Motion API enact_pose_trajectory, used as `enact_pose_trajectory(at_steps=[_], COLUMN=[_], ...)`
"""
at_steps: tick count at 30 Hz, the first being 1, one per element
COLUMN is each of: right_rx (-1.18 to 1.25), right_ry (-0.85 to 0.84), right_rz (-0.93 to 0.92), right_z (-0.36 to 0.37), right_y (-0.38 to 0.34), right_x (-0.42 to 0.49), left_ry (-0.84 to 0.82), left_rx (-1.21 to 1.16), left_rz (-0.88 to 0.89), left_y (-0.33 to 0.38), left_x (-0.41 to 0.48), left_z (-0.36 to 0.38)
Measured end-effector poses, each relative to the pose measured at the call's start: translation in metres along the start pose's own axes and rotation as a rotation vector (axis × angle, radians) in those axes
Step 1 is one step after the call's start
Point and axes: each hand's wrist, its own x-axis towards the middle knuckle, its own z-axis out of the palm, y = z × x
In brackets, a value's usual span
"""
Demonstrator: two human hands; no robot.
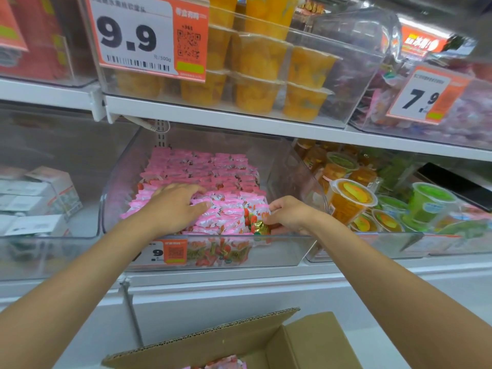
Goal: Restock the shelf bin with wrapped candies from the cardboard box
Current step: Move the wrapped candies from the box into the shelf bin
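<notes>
White shop shelving carries clear tubs of fruit-jelly cups; among them the clear plastic shelf bin [282,249] holds a bed of pink film-wrapped candies [202,169]; a few more show in the open brown cardboard box [266,339] below. They look light, crinkly and slippery, best scooped by the handful or pinched at a wrapper end. The left hand [175,206] lies palm-down, fingers spread, on the pile; the right hand [290,214], wrist bent, pinches a gold-and-red wrapped candy [259,226] by the bin's front wall.

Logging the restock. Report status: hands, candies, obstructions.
Left hand flat on candies in bin. Right hand pinching candies at bin front. Box open below. Nothing blocking.
</notes>
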Motion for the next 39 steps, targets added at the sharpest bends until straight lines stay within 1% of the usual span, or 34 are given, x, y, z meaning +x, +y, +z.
enact_pose_trajectory(at_steps=[3,6,8,11,13,15,18,20,23,26,29,31,36,39], right_rx=[0.081,0.073,0.043,0.107,0.103,0.043,-0.160,-0.260,-0.240,-0.291,-0.125,-0.067,-0.079,-0.114], right_ry=[0.022,0.009,-0.027,-0.093,-0.147,-0.177,-0.188,-0.170,-0.145,-0.104,-0.041,-0.041,-0.067,-0.059], right_rz=[0.001,-0.009,-0.016,-0.121,-0.159,-0.121,-0.024,-0.005,-0.008,-0.018,-0.043,-0.072,-0.108,-0.085], right_z=[0.001,0.006,0.008,0.008,0.008,0.008,0.006,0.005,0.003,0.005,0.007,0.006,0.005,0.004], right_y=[-0.006,-0.008,-0.008,-0.008,-0.006,-0.003,-0.002,-0.004,-0.006,-0.005,-0.001,-0.002,-0.006,-0.009], right_x=[0.000,0.003,0.008,0.008,0.007,0.009,0.011,0.007,0.000,-0.001,0.006,0.003,-0.006,-0.009], left_ry=[0.002,0.003,0.003,0.003,0.005,0.005,0.006,0.009,0.009,0.013,0.011,0.016,0.021,0.021], left_rx=[-0.001,-0.004,-0.005,-0.002,-0.002,-0.003,-0.004,-0.008,0.000,0.001,0.000,-0.008,-0.015,-0.025], left_rz=[0.000,-0.003,-0.002,-0.005,-0.005,-0.001,0.001,0.001,0.004,0.005,0.000,-0.001,0.004,0.009], left_y=[0.000,0.000,0.000,0.000,-0.001,-0.001,-0.001,-0.001,0.000,0.000,0.000,0.000,0.001,0.001], left_x=[0.000,-0.001,-0.001,-0.001,0.000,0.001,0.001,0.000,0.001,0.000,0.001,0.001,0.000,0.000], left_z=[0.000,0.000,0.000,0.000,0.000,0.000,0.000,0.000,0.000,0.000,0.000,0.000,-0.001,-0.001])
